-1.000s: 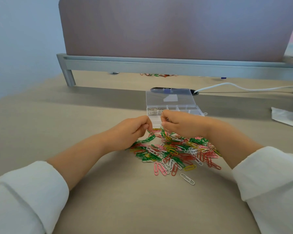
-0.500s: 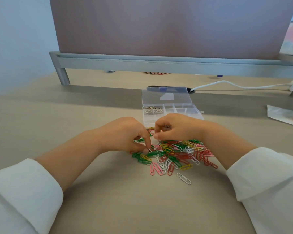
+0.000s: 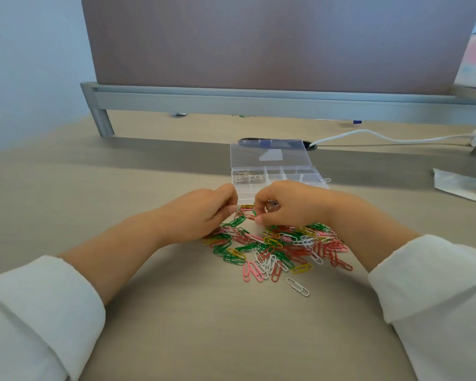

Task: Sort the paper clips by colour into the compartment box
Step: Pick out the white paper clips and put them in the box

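Paper clips (image 3: pixel 280 243) of coated wire, green, red, pink, yellow and white, lie heaped on the beige worktop (image 3: pixel 149 312) beneath both hands. The right hand (image 3: pixel 294 207) curls round a small bunch of pale clips (image 3: pixel 271 205); the left hand (image 3: pixel 201 213) curls its fingers at the heap's edge, pinching or not I cannot tell. A clear plastic compartment box (image 3: pixel 305 177) lies open just beyond the knuckles. Tangled clips could drag a wrong colour along, or the bunch could spill across a divider.
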A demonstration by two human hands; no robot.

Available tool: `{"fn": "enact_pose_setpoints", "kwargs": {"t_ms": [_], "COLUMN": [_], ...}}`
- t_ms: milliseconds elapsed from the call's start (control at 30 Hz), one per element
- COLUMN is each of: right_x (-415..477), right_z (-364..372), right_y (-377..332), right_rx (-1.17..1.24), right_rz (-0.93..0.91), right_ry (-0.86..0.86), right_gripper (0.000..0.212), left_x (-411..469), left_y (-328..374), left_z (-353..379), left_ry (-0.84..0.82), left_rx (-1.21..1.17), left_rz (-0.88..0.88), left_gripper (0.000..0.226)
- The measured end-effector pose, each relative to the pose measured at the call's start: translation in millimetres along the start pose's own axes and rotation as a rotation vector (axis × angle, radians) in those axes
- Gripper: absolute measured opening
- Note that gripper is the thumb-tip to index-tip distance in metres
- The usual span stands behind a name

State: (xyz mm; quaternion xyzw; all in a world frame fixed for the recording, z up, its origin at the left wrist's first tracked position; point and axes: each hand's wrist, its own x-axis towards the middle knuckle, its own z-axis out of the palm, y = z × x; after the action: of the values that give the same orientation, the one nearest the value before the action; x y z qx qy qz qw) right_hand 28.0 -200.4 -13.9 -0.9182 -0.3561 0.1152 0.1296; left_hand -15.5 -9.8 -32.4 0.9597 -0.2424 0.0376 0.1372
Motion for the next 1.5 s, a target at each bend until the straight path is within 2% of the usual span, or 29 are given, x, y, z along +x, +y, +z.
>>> {"fn": "enact_pose_setpoints", "kwargs": {"t_ms": [300, 467, 600, 733, 867, 933, 1033, 1133, 1233, 1500], "right_x": [-1, 1, 3, 2, 2, -1, -6, -7, -6, -7], "right_z": [-3, -4, -1, -2, -7, -9, -10, -10, -10, -11], "right_y": [1, 0, 2, 1, -2, -4, -5, -6, -5, -4], "right_rx": [0.137, 0.213, 0.24, 0.29, 0.283, 0.239, 0.076, -0.017, -0.026, -0.026], "right_rz": [-0.03, 0.047, 0.033, 0.051, 0.079, 0.093, 0.078, 0.069, 0.069, 0.067], "right_ry": [0.054, 0.034, -0.011, 0.016, 0.078, 0.059, -0.056, -0.119, -0.114, -0.104], "right_gripper": [0.008, 0.024, 0.022, 0.028, 0.036, 0.031, 0.019, 0.019, 0.018, 0.015], "left_x": [-2, 0, 1, -1, 1, 3, 2, 0, -2, 0], "left_y": [1, -3, -2, 1, 5, 6, 5, 2, 2, -1], "left_z": [-4, -3, -4, -5, -4, -3, -5, -10, -13, -13], "left_ry": [0.035, 0.076, 0.056, 0.056, 0.023, 0.013, 0.003, 0.014, -0.037, -0.121], "left_rx": [-0.129, -0.185, -0.21, -0.184, -0.082, -0.024, 0.006, -0.018, 0.067, 0.218], "left_rz": [-0.057, -0.029, -0.054, -0.053, -0.071, -0.062, -0.059, -0.036, 0.003, -0.05], "left_gripper": [0.013, 0.02, 0.027, 0.03, 0.052, 0.044, 0.028, 0.009, 0.012, 0.016]}}
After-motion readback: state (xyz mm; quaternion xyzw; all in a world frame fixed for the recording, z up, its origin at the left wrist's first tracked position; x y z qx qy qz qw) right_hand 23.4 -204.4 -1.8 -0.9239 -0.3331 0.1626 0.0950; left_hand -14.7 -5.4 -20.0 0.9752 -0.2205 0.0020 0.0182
